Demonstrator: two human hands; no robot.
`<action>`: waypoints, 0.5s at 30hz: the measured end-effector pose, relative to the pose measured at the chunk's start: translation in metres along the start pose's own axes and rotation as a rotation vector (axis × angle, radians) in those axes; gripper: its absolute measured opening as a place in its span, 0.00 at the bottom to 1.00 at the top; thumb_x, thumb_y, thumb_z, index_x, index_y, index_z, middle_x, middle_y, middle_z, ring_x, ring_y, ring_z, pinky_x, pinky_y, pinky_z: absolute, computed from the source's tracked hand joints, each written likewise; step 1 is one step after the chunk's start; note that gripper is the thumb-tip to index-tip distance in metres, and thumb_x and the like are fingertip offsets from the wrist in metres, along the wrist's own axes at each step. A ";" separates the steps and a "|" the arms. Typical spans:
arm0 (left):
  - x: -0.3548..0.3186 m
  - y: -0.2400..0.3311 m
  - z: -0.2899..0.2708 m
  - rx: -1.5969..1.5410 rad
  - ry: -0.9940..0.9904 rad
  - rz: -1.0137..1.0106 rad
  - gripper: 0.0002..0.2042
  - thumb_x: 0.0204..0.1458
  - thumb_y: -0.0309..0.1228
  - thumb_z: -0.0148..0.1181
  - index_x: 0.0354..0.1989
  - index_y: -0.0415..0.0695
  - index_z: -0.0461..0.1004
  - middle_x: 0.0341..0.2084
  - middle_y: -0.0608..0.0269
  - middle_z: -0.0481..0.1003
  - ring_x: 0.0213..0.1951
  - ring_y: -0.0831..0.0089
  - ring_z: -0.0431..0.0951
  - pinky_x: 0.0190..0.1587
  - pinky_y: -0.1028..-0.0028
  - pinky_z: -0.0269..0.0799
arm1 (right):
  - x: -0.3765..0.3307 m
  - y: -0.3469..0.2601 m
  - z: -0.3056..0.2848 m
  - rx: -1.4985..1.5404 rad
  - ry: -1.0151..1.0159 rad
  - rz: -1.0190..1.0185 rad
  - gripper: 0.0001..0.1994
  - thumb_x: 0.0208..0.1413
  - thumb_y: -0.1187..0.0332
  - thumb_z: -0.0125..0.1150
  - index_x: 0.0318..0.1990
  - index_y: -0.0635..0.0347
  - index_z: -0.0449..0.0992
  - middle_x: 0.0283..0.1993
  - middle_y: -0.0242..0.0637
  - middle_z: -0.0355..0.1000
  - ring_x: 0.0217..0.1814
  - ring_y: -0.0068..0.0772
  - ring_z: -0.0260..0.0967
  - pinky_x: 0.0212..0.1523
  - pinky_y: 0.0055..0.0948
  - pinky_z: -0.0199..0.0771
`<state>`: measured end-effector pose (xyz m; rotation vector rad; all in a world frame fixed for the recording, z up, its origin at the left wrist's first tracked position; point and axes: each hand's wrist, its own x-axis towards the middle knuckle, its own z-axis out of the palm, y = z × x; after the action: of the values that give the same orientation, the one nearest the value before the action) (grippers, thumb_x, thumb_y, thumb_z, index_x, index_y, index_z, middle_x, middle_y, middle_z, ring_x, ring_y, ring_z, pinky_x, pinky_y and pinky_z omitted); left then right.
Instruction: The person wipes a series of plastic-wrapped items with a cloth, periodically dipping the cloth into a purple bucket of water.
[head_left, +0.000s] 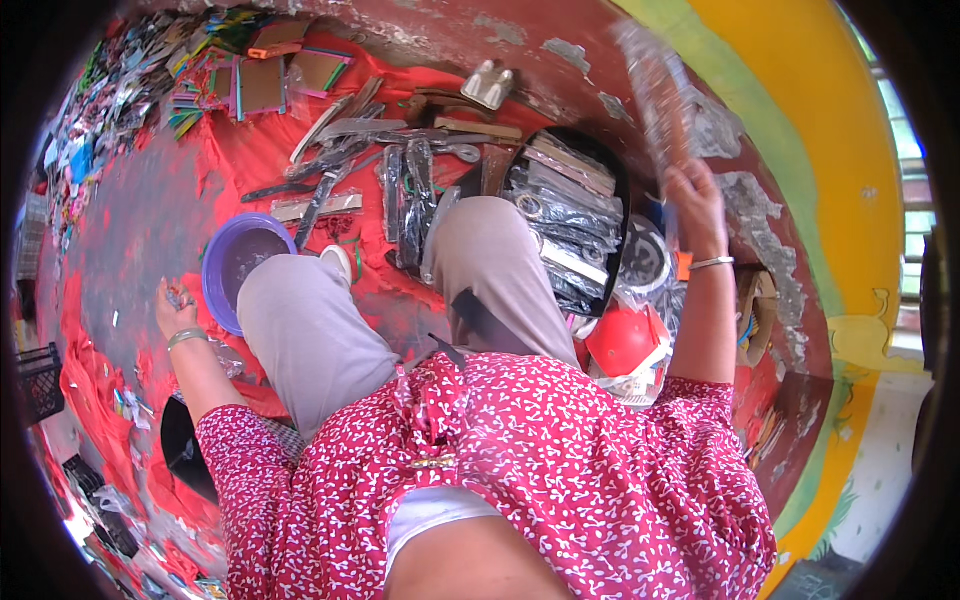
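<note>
My right hand [697,207] is raised on the right side, closed on the lower end of a long clear plastic sleeve [655,100] with something brown inside; motion blurs it. Low on the left, my left hand [178,308] is curled round a small greyish bit that I cannot make out. Nearest to that hand is a purple basin [213,275], beside my knee. Past my other knee, a black tub [622,190] holds several long plastic-wrapped packs [568,205]. More long wrapped strips [408,200], dark and brown, lie spread on the red sheet [240,165] in front of me.
Coloured boards [262,85] and a heap of small packets [110,90] lie at the far left. A red rounded object [622,340] sits right of my knee. A peeling wall [740,130] closes off the right side. A black crate [40,382] stands far left.
</note>
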<state>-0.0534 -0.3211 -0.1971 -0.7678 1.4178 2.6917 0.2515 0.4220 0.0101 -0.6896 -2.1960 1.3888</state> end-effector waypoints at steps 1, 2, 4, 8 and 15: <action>-0.010 0.004 0.016 0.020 0.007 0.007 0.09 0.53 0.30 0.53 0.22 0.45 0.62 0.15 0.64 0.62 0.14 0.75 0.59 0.14 0.76 0.54 | -0.011 0.028 -0.007 -0.100 0.011 -0.013 0.06 0.51 0.71 0.57 0.37 0.60 0.72 0.30 0.22 0.67 0.30 0.17 0.62 0.30 0.18 0.63; -0.019 0.007 0.025 0.040 0.021 0.022 0.10 0.53 0.29 0.52 0.21 0.45 0.61 0.15 0.64 0.62 0.13 0.75 0.58 0.13 0.76 0.52 | -0.023 0.050 -0.010 -0.219 -0.019 0.013 0.07 0.51 0.71 0.58 0.37 0.60 0.72 0.29 0.24 0.68 0.30 0.18 0.63 0.31 0.19 0.64; -0.004 0.037 0.005 0.043 -0.056 0.027 0.08 0.52 0.28 0.52 0.23 0.44 0.63 0.17 0.62 0.64 0.16 0.74 0.61 0.15 0.77 0.55 | -0.040 0.094 -0.003 -0.389 -0.073 0.091 0.08 0.49 0.68 0.60 0.37 0.58 0.71 0.27 0.30 0.70 0.29 0.23 0.64 0.33 0.23 0.65; -0.012 0.043 0.063 0.209 -0.001 0.217 0.07 0.53 0.32 0.51 0.30 0.41 0.66 0.21 0.59 0.68 0.20 0.68 0.64 0.23 0.72 0.61 | -0.074 0.135 0.011 -0.793 -0.065 0.108 0.11 0.47 0.63 0.60 0.38 0.54 0.71 0.34 0.45 0.72 0.39 0.50 0.69 0.38 0.39 0.67; 0.002 0.088 0.127 -0.234 -0.004 -0.016 0.05 0.53 0.27 0.50 0.35 0.39 0.66 0.27 0.57 0.69 0.29 0.64 0.67 0.30 0.66 0.64 | -0.098 0.160 0.024 -0.923 -0.150 -0.142 0.12 0.45 0.65 0.61 0.39 0.53 0.71 0.35 0.39 0.70 0.41 0.44 0.67 0.43 0.37 0.63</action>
<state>-0.1275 -0.2755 -0.0697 -0.7793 1.1021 2.8780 0.3408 0.4032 -0.1558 -0.6981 -2.9132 0.2928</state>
